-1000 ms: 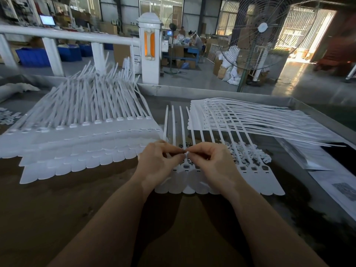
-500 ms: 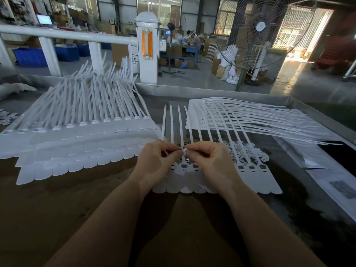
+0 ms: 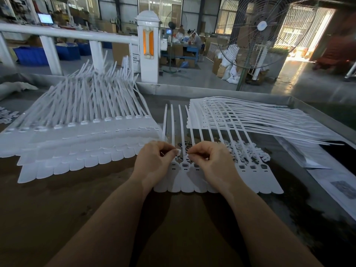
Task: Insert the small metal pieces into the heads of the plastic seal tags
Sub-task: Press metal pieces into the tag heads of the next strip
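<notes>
The table (image 3: 57, 209) bears the tag row (image 3: 252, 168) at 12 o'clock from the wrists. The left hand (image 3: 154, 162) and right hand (image 3: 210, 162), touching half a second ago, now sit apart. Each pinches a small white piece; metal pieces (image 3: 185, 145) lie between them.

On the tabletop (image 3: 57, 218), a row of seal tags (image 3: 250, 170) lies centre, stacked tags (image 3: 81, 143) left, another stack (image 3: 260, 120) behind right, metal pieces (image 3: 185, 144) between the strips.

Factory floor: stacked seal tags (image 3: 81, 139), industrial fan (image 3: 262, 27), crates (image 3: 31, 55).
</notes>
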`<state>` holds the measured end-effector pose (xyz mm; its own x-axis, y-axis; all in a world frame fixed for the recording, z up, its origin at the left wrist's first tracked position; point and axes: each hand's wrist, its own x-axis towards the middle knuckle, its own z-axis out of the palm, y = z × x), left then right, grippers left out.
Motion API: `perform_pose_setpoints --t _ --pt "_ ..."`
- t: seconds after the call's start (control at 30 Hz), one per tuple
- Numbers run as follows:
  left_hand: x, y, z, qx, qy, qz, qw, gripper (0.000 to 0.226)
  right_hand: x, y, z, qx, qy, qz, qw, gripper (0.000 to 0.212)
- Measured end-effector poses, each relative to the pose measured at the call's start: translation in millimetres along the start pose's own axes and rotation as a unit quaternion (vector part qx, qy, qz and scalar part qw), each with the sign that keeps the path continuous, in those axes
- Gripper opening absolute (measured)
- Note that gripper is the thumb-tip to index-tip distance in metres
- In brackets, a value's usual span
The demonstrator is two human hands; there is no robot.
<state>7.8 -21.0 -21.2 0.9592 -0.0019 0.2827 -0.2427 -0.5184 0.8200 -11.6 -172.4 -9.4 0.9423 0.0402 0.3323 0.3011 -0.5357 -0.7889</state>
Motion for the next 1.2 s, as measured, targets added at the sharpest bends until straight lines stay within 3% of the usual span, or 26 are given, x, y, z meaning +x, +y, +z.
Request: perform_pose_setpoints --t 0.4,0.87,1.2 --pt "0.2 -1.2 1.3 0.038 0.000 0.013 0.999 0.018 0.3 4.0 4.3 -0.123 -0.030 -0.013 0.992 0.009" --pt "-0.6 1.6 1.6 0.052 -0.007 0.009 0.999 0.016 0.6 3.4 5.1 -0.091 -0.027 0.028 0.995 0.006" --pt "0.7 0.2 1.5 0.064 0.000 0.020 0.998 0.015 5.1 -1.7 6.5 -0.057 -0.041 0.084 0.994 0.015"
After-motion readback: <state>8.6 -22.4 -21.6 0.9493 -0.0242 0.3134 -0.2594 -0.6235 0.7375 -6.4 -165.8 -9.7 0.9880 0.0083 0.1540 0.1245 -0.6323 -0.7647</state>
